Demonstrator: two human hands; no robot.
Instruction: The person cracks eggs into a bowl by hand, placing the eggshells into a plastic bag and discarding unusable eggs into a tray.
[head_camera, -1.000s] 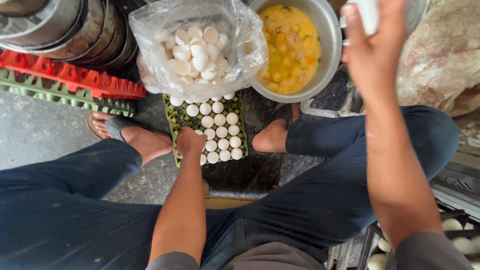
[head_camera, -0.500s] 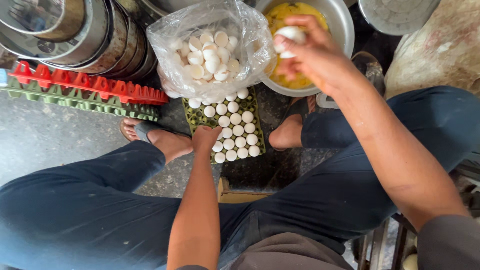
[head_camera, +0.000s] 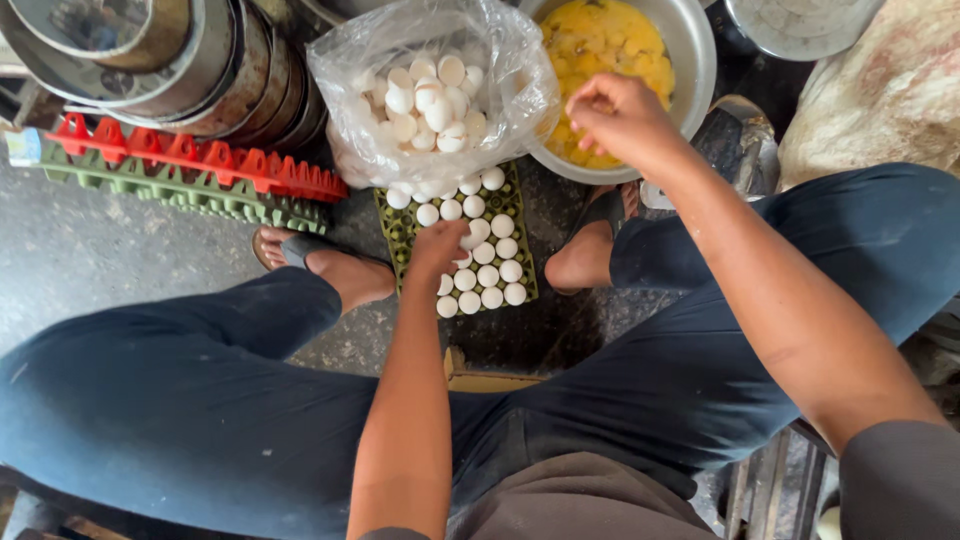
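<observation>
You sit low over a grey, stained concrete floor (head_camera: 70, 260), knees apart, with the work laid out between your feet. The green egg tray (head_camera: 398, 232) lies flat there, its white eggs (head_camera: 488, 270) filling the cups on the far and right side, and your left hand (head_camera: 440, 245) is down on it, fingers curled onto one egg near the middle (whether they have closed fully around it is hard to tell from above). Lift that egg straight up out of its cup so you do not knock its neighbours. Your right hand (head_camera: 622, 118) hangs over the near rim of the steel bowl (head_camera: 695, 70), fingertips bunched together as if pinching something small, probably shell; keep it over the bowl so drips land inside. The bowl holds a yellow pool of cracked yolks. Just left of it, touching the tray's far edge, a clear plastic bag (head_camera: 350, 80) sags open, full of empty white shells. Further left lie stacked red and green trays (head_camera: 190, 165), and behind them a row of nested metal pots (head_camera: 220, 70).
</observation>
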